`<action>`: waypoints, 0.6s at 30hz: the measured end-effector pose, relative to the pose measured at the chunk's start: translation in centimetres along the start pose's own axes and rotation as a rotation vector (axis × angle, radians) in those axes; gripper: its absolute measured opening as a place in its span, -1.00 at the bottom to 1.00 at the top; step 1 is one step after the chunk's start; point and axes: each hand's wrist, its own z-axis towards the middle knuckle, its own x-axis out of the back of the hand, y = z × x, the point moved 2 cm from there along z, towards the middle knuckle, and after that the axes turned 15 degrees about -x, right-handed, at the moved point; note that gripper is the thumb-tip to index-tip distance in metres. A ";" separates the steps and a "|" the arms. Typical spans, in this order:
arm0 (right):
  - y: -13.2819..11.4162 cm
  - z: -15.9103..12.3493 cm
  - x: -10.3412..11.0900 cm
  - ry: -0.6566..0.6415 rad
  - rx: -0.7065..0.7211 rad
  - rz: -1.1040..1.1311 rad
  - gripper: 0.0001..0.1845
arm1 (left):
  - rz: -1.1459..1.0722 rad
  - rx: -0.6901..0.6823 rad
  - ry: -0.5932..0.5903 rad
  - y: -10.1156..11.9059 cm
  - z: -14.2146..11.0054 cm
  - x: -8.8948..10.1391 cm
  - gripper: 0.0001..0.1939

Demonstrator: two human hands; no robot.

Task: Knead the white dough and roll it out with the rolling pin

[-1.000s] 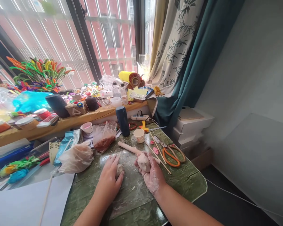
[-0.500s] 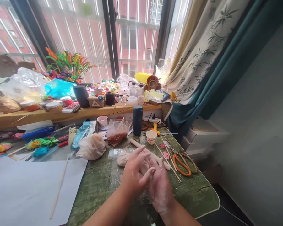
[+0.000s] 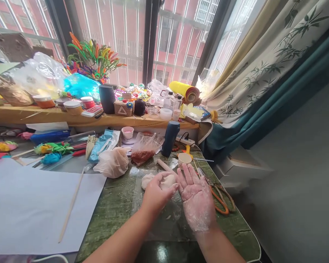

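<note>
Lump (image 3: 168,181) now in left hand (image 3: 156,193) alone

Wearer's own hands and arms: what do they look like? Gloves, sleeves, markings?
Both forearms are bare: no sleeve, watch or bracelet in view. The left hand and right hand wear no gloves; no rings seen. Pale, patchy residue marks the right palm and wrist. No cables visible on either.

Left hand (image 3: 158,193) curled; right hand (image 3: 196,199) flat, palm up, powdery.
</note>
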 end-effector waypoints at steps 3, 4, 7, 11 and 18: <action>1.1 0.6 0.9 0.069 -0.123 0.003 -0.57 | 0.095 -0.105 0.005 0.9 0.2 0.7 -0.57; 1.5 0.7 1.0 0.052 -0.199 -0.007 -0.57 | 0.123 -0.147 -0.025 1.2 0.1 0.6 -0.60; 2.0 0.5 0.6 -0.016 -0.391 -0.014 -0.49 | 0.205 -0.232 -0.150 1.5 -0.5 0.0 -0.77; 1.9 0.0 0.3 -0.012 -0.435 -0.017 -0.52 | 0.263 -0.203 -0.176 1.2 -0.9 -0.5 -0.86; 3.4 -1.0 0.4 -0.107 -0.352 -0.010 -0.61 | 0.049 -0.191 -0.090 0.6 -0.4 0.0 -0.67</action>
